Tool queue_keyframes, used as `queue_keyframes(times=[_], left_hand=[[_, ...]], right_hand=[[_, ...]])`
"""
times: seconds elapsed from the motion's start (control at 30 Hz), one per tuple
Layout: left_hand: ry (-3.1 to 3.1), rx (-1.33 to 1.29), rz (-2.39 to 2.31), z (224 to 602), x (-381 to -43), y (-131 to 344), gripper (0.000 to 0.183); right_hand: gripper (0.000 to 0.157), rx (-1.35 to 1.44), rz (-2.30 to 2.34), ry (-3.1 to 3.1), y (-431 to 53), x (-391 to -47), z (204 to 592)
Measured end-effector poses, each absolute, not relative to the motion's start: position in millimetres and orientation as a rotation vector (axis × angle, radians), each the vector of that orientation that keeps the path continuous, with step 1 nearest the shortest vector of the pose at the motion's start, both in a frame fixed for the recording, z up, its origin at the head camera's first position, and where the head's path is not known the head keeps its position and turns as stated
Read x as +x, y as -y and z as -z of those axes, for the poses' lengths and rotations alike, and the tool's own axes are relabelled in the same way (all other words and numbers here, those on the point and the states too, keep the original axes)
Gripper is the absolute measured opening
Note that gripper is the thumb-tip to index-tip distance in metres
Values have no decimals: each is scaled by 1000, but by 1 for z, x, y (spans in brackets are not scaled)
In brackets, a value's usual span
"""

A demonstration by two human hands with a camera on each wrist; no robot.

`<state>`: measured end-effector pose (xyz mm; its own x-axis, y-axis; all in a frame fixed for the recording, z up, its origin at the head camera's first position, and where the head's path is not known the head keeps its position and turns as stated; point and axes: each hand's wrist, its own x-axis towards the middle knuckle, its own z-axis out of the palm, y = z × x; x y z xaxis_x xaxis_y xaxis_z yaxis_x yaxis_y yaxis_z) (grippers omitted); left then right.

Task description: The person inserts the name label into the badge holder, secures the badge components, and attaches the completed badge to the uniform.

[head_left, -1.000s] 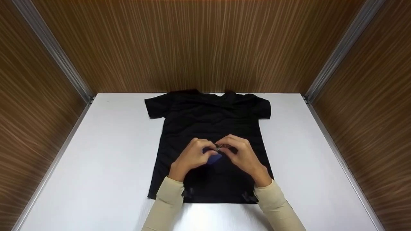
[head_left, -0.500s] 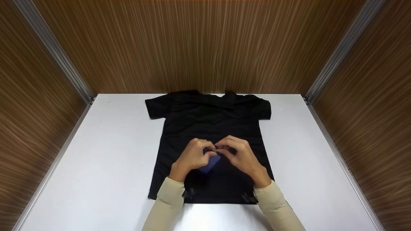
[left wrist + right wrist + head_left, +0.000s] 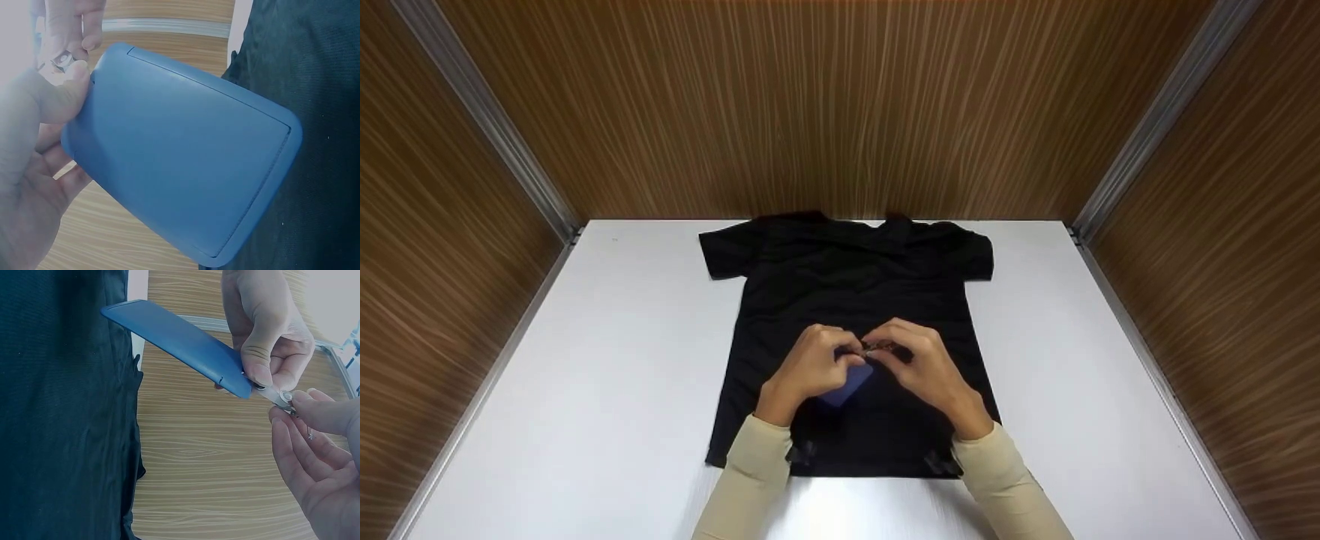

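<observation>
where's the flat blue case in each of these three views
Head: blue case below centre, partly hidden by the left hand.
Left wrist: blue case large, across the middle.
Right wrist: blue case upper middle, slanted.
Shared landmark: black shirt, at centre, right and left respectively.

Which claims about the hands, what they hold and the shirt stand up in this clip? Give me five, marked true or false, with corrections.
1. The left hand holds the blue card holder. True.
2. The right hand rests flat on the table. False: its fingers pinch the snap strap at the holder's end.
3. The black short-sleeved shirt lies on a white table. True.
4. The shirt is folded into a square. False: it is spread out, sleeves to the sides.
5. Both arms wear beige sleeves. True.
</observation>
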<state>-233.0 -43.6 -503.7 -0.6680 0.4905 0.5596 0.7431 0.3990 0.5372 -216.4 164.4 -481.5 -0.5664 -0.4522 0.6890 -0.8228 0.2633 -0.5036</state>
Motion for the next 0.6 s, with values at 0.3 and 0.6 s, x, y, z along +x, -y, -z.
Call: queue_keyframes(times=[0.3, 0.6], left_hand=[[2357, -1081, 1163, 502, -231, 45, 13], [2300, -1122, 1118, 503, -233, 46, 11]], right_hand=[[25, 1158, -1230, 2145, -165, -216, 482], [25, 1158, -1250, 2129, -164, -215, 481]])
